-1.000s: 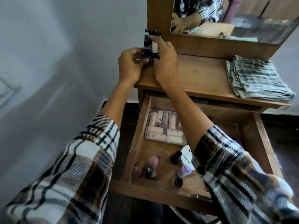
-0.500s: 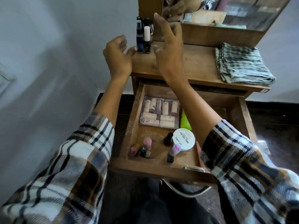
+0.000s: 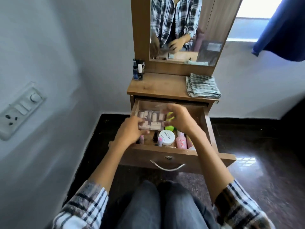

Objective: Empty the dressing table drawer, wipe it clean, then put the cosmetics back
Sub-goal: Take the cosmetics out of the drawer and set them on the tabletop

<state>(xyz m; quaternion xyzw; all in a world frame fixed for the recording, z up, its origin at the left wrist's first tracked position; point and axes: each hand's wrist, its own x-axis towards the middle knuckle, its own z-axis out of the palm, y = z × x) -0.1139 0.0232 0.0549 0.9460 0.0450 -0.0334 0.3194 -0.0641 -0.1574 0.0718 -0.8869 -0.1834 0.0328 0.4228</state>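
Observation:
The dressing table drawer is pulled open. At its back lies a clear box of pale tubes. My left hand pinches the box's near left corner, and my right hand curls round its right edge; both are motion-blurred. In front of the box sit a white round jar, a green tube, pink bottles and small nail polish bottles. A few nail polish bottles stand at the back left of the table top.
A folded checked cloth lies on the right of the table top, below the mirror. A wall with a switch panel is close on the left. My knees sit just before the drawer front. Dark glossy floor spreads to the right.
Both hands let go of the nail polish bottles on the table top and dropped into the drawer, onto the clear box. The view pulled back and tilted up.

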